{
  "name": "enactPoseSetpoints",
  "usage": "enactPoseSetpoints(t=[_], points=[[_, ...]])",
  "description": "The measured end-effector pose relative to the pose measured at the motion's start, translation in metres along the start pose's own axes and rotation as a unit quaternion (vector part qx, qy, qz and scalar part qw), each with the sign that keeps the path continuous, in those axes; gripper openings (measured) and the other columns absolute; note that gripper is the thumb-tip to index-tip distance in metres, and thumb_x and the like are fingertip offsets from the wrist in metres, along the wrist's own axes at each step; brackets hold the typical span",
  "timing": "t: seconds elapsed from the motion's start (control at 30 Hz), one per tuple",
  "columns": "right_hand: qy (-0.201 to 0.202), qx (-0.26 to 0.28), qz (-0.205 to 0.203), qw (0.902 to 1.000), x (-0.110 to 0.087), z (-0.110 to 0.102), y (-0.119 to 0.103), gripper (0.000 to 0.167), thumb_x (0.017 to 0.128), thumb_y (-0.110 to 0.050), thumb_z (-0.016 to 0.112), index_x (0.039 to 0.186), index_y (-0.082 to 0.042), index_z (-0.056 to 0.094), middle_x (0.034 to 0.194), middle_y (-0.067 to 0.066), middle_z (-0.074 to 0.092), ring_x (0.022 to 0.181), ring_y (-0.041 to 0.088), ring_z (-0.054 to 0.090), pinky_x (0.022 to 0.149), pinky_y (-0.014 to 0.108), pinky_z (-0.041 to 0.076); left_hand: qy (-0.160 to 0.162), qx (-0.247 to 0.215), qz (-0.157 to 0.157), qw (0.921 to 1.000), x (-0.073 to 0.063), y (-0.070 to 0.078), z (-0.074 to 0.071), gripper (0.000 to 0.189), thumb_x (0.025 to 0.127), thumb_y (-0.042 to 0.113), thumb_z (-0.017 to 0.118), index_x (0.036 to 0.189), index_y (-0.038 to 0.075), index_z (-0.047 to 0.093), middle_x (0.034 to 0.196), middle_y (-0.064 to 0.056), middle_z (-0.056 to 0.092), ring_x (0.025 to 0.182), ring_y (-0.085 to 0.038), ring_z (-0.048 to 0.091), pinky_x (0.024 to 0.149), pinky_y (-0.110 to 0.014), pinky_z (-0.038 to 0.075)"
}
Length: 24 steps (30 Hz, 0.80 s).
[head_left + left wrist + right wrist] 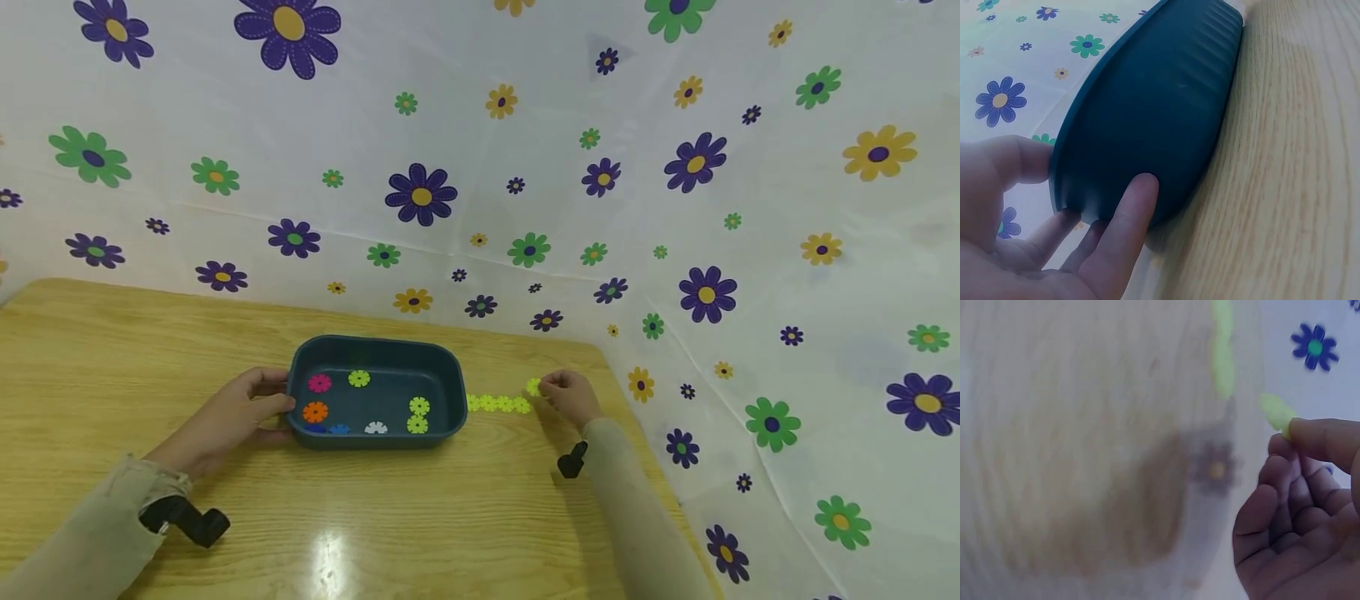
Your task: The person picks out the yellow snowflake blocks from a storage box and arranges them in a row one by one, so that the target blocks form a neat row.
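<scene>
A dark blue-green plastic tub (375, 441) stands on the wooden table, with my left hand (243, 408) holding its left end. In the left wrist view, the fingers (1135, 206) of that hand bear on the tub's outer wall (1154, 106). Between thumb and fingertips, my right hand (572, 397) pinches a yellow-green notched building disc (1275, 412). It is held just past the right end of a row of similar yellow-green discs (498, 404), which runs from the tub's right side. A gap shows between disc and row in the right wrist view.
Inside the tub lie loose discs: a pink disc (319, 383), an orange disc (315, 412), a white disc (376, 427), blue ones partly hidden by the near wall, and yellow-green ones (418, 407). A flower-print cloth (525, 150) hangs behind and right of the table (390, 517).
</scene>
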State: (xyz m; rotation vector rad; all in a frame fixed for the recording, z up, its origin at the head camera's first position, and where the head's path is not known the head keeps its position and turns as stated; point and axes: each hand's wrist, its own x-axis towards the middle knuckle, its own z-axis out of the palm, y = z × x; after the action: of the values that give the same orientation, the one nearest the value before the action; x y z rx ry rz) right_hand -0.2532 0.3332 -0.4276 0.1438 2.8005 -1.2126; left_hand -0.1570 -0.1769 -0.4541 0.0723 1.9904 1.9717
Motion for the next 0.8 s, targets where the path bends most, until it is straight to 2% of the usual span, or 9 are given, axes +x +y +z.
enactPoseSetpoints(t=[0.1,0.2,0.43,0.6,0.8], points=[[-0.014,-0.012,0.029,0.9994,-0.001,-0.007,0.016,0.019,0.103,-0.017,0.062,0.108,0.000,0.070,0.100,0.009,0.070,0.084,0.019,0.063,0.071,0.028,0.054,-0.001,0.001,0.000,1.0000,0.000,-0.001,0.000,0.063,0.107,0.016,0.055,0.157,-0.007,0.024,0.152,-0.031,0.033,0.116,-0.028,0.060,0.092,-0.043,0.062],[-0.026,-0.013,0.044,0.9986,-0.001,-0.011,0.024,0.019,0.102,-0.018,0.063,0.106,-0.001,0.071,0.101,0.010,0.070,0.084,0.018,0.063,0.070,0.027,0.052,-0.001,0.001,0.002,1.0000,0.000,-0.002,-0.001,0.064,0.107,0.016,0.056,0.157,-0.007,0.024,0.152,-0.031,0.033,0.116,-0.027,0.060,0.092,-0.043,0.062],[-0.040,-0.027,0.036,0.9982,0.010,-0.008,0.035,0.014,0.096,-0.019,0.071,0.098,-0.006,0.075,0.097,0.007,0.072,0.078,0.020,0.061,0.068,0.030,0.053,-0.001,-0.001,0.005,1.0000,0.000,-0.001,-0.002,0.063,0.106,0.017,0.056,0.156,-0.007,0.025,0.151,-0.031,0.035,0.114,-0.024,0.060,0.091,-0.043,0.062],[-0.053,-0.047,0.030,0.9970,0.015,-0.005,0.039,0.014,0.094,-0.020,0.071,0.096,-0.007,0.076,0.088,0.006,0.071,0.070,0.020,0.056,0.061,0.031,0.048,-0.004,-0.002,0.007,1.0000,-0.002,0.002,0.000,0.063,0.106,0.017,0.057,0.156,-0.007,0.025,0.150,-0.031,0.035,0.113,-0.023,0.061,0.092,-0.042,0.062],[-0.049,-0.066,0.024,0.9963,0.010,-0.003,0.035,0.013,0.095,-0.020,0.071,0.095,-0.007,0.074,0.090,0.005,0.069,0.075,0.020,0.054,0.065,0.031,0.047,-0.005,0.001,0.008,1.0000,-0.002,0.002,0.000,0.064,0.106,0.017,0.057,0.156,-0.007,0.025,0.150,-0.031,0.035,0.112,-0.023,0.061,0.092,-0.041,0.062]])
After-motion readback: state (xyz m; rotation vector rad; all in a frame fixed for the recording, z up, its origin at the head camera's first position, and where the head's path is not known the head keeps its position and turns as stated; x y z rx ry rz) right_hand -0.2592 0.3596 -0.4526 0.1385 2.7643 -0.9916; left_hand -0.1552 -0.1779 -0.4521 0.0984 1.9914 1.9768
